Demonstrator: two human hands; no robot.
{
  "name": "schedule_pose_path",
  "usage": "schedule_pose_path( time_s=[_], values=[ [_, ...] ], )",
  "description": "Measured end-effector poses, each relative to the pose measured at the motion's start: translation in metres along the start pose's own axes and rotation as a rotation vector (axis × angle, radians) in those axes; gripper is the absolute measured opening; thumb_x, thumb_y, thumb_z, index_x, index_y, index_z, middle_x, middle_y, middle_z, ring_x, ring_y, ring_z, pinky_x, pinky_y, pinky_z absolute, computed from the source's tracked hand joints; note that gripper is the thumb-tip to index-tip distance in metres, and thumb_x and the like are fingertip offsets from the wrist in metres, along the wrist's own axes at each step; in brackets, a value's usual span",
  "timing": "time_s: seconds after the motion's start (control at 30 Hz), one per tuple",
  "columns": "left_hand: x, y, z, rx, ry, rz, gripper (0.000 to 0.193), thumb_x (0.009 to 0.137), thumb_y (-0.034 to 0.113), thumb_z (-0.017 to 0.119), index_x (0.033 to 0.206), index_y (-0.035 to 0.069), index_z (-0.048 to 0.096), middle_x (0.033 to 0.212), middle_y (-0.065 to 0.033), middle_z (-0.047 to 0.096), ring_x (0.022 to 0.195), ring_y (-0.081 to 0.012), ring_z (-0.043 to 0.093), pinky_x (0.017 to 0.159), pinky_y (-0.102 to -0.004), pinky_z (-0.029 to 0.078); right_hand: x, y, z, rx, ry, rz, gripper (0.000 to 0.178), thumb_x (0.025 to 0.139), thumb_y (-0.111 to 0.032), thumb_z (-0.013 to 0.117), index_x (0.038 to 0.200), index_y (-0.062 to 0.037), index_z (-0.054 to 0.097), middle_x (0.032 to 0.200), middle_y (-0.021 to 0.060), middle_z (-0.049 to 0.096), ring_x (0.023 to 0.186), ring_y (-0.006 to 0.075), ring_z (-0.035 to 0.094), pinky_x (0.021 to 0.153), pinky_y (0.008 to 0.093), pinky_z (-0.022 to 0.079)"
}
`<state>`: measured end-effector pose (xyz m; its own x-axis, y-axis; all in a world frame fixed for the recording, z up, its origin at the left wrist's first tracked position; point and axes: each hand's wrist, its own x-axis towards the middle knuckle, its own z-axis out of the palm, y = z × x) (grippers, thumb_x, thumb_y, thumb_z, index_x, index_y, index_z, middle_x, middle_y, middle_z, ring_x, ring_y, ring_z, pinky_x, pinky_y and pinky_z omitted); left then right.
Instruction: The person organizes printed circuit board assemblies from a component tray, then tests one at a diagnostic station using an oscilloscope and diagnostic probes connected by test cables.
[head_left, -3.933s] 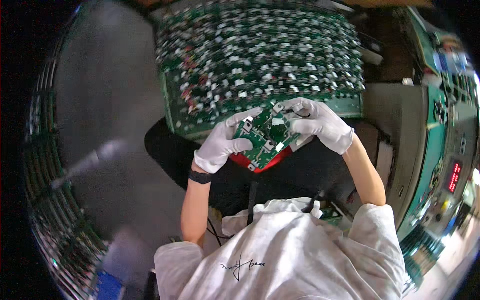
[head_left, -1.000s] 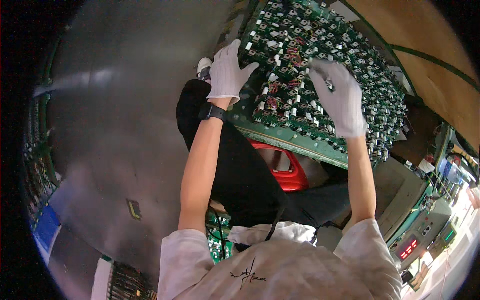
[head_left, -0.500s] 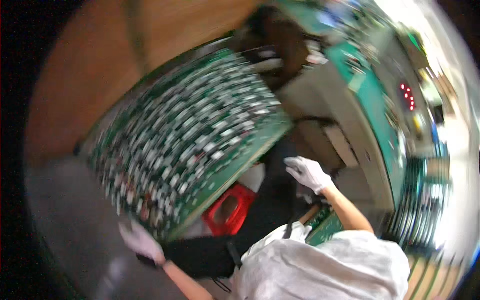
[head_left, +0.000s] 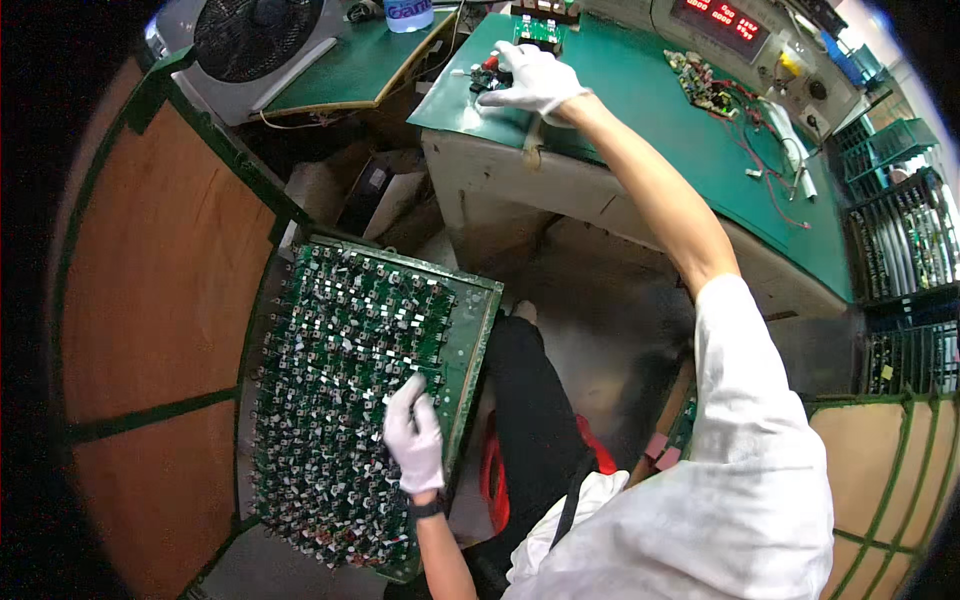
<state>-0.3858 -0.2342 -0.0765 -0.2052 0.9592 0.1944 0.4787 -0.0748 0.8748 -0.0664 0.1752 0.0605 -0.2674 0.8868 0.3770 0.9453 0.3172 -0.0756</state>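
Observation:
My right hand (head_left: 537, 82), in a white glove, reaches over the near left corner of the green bench top (head_left: 620, 90). Its thumb and fingers lie apart, on either side of a small black and red part (head_left: 489, 76); I see no firm grip on it. Over a large tray, my left hand (head_left: 413, 440), also gloved in white, hovers with loosely bent fingers apart and nothing visible in them. Rows of small green circuit boards (head_left: 350, 370) with white and dark components fill much of that tray, whose bare green edge (head_left: 468, 340) faces my leg.
A fan (head_left: 255, 38) and a bottle (head_left: 408, 14) stand at the far left. On the bench lie a populated circuit board (head_left: 700, 82) and red wires (head_left: 765, 165), below a red-digit display (head_left: 722, 14). A wooden panel (head_left: 165, 270) borders the tray; racks of boards (head_left: 905, 240) stand at right.
The view has swung toward the bench. My right hand has moved from beside my leg up onto the bench top. My left hand has gone from the tray's near corner to above the boards.

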Motion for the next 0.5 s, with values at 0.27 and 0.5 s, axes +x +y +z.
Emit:
schedule_pose_path(
  time_s=[0.27, 0.5],
  values=[
    [0.033, 0.061, 0.041, -0.247, -0.121, 0.059, 0.021, 0.099, 0.007, 0.063, 0.118, 0.0, 0.069, 0.113, -0.0149, 0.073, 0.102, -0.0287, 0.071, 0.092, -0.0375, 0.055, 0.051, 0.053, -0.009, 0.207, -0.284, 0.097, 0.072, 0.078, -0.051, 0.078, 0.131, -0.0042, 0.064, 0.108, 0.0174, 0.073, 0.102, 0.0252, 0.071, 0.09, 0.0349, 0.055],
    [-0.006, 0.041, -0.018, -0.153, 0.035, -0.012, 0.031, 0.093, 0.006, 0.07, 0.122, -0.002, 0.068, 0.119, -0.0169, 0.072, 0.11, -0.0287, 0.07, 0.097, -0.0378, 0.054, -0.041, -0.043, -0.034, 0.976, -0.399, -0.059, 0.057, 0.092, -0.043, 0.07, 0.137, -0.0092, 0.061, 0.14, 0.0073, 0.059, 0.129, 0.0232, 0.054, 0.102, 0.0426, 0.049]
  ],
)
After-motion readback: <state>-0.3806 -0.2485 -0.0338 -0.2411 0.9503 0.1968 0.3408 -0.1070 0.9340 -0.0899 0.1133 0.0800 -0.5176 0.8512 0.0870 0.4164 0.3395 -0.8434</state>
